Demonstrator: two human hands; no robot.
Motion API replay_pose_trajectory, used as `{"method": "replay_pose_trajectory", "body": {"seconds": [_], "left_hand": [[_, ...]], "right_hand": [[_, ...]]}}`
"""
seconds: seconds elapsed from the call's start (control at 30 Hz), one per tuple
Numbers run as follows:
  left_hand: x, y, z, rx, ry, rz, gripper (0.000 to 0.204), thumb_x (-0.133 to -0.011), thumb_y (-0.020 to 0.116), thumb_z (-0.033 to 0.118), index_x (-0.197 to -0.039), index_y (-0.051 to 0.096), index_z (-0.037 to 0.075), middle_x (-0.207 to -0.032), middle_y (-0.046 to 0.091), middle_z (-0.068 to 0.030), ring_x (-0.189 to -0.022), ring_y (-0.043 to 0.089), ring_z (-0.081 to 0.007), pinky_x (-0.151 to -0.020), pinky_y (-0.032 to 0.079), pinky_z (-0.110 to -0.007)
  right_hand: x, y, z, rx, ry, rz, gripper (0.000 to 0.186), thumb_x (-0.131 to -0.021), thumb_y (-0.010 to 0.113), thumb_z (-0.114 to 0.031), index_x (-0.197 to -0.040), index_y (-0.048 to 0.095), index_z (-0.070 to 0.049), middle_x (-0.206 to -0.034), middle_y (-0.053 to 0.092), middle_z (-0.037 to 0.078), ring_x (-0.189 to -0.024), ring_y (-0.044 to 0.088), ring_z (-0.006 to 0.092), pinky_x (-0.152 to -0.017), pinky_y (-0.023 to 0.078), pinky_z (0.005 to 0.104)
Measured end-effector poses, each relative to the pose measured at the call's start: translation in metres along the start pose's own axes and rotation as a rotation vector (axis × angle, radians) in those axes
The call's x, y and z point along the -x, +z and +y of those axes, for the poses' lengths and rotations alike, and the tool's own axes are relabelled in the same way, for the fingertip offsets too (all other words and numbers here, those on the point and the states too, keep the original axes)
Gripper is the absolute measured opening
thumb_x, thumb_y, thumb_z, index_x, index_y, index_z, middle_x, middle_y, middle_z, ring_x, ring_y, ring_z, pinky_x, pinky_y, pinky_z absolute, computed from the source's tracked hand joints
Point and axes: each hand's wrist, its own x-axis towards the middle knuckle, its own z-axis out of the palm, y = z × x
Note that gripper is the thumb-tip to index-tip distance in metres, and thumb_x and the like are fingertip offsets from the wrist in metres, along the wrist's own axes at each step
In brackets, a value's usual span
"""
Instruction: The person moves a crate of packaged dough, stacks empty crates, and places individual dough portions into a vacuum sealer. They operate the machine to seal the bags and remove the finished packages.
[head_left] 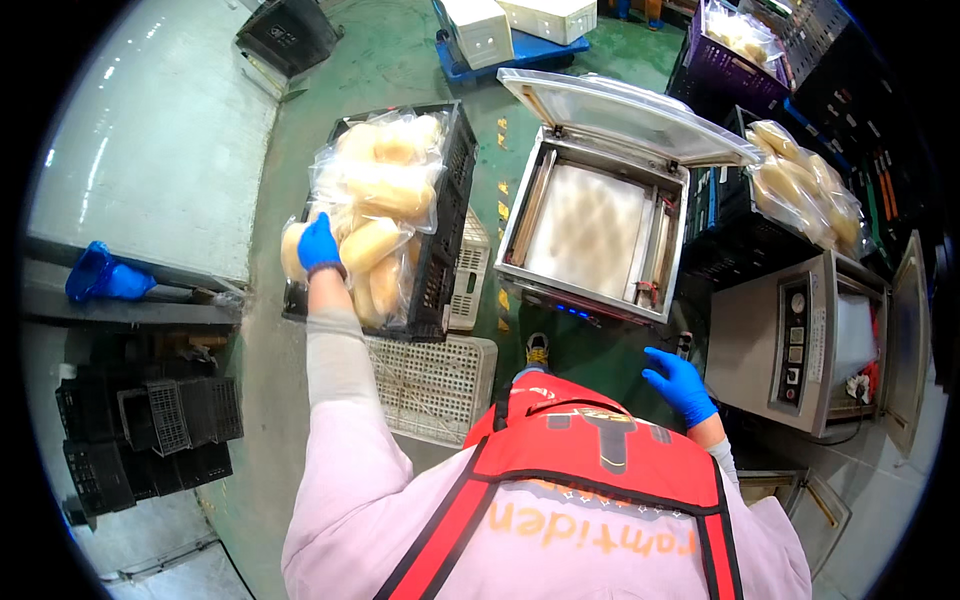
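Note:
My gloved left hand [319,242] is closed on a bagged bread roll [298,252] at the near left of a black crate [448,220], which holds several pale loaves in clear bags [390,195]. My gloved right hand [675,380] hangs in the air below and right of a vacuum chamber machine [590,230], fingers apart and holding nothing. That machine's clear lid [625,115] is raised over its pale inner plate.
A white plastic crate [430,385] lies below the black crate. At right are stacked crates with bagged bread [800,190], a purple crate [710,70] and a second open steel machine [760,350]. A blue trolley with white boxes [480,40] stands behind. Black baskets [170,430] sit left.

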Motion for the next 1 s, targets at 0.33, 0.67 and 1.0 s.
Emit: {"method": "replay_pose_trajectory", "body": {"seconds": [0.33, 0.67, 1.0], "left_hand": [[-0.188, 0.056, -0.087, 0.1, -0.358, -0.37, 0.04, -0.078, 0.051, 0.038, -0.088, 0.059, 0.0, -0.074, 0.06, -0.011, -0.064, 0.054, -0.0186, -0.06, 0.042, -0.032], [-0.019, -0.007, 0.104, 0.612, 0.368, -0.379, 0.017, -0.085, 0.049, 0.007, -0.096, 0.06, 0.0, -0.089, 0.061, -0.0059, -0.079, 0.054, -0.0123, -0.072, 0.042, -0.025], [0.067, -0.019, 0.209, 0.622, 0.509, -0.677, 0.018, -0.084, 0.049, 0.001, -0.099, 0.058, -0.001, -0.092, 0.061, -0.0086, -0.082, 0.056, -0.014, -0.077, 0.043, -0.026]], "right_hand": [[-0.08, 0.026, -0.045, 0.032, 0.067, -0.073, 0.043, -0.076, 0.061, -0.023, -0.114, 0.05, -0.007, -0.102, 0.058, 0.016, -0.095, 0.057, 0.0259, -0.08, 0.046, 0.0338], [-0.205, 0.028, -0.125, -0.295, -0.153, -0.259, 0.042, -0.08, 0.058, -0.018, -0.118, 0.048, -0.003, -0.107, 0.058, 0.01, -0.1, 0.053, 0.0171, -0.085, 0.041, 0.0294], [-0.325, 0.024, -0.29, -0.947, -0.544, -0.28, 0.047, -0.083, 0.054, -0.018, -0.126, 0.038, -0.007, -0.122, 0.046, 0.008, -0.112, 0.042, 0.0152, -0.09, 0.035, 0.0267]]}}
